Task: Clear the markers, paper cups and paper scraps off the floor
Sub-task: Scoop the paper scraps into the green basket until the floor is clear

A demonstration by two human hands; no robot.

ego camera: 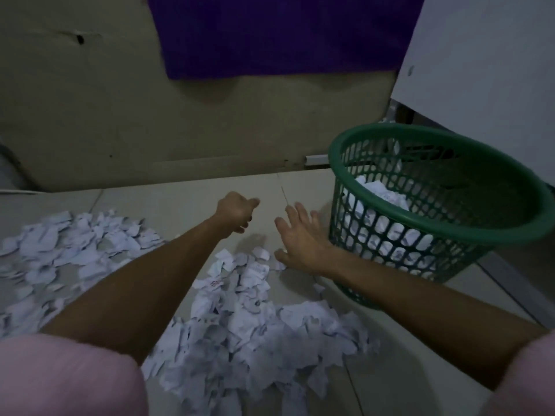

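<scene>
Head view, dim light. Left hand, centre of frame, hovers above the tiled floor with fingers curled into a loose fist; nothing visible in it, though the palm faces down and away, so whether it holds a scrap cannot be told. Right hand, just right of it, is spread flat with fingers straight, empty, close beside the wall of the green plastic basket.

Basket sits at centre right, tilted, its mouth toward upper left; torn white paper shows inside it through the lattice.

Paper scraps lie in a large heap at lower centre, between the two forearms, its upper end reaching to just below the right hand. A second heap lies at left, well apart from the basket.

Purple cloth hangs at top centre. Pink sleeves fill the lower corners.
</scene>
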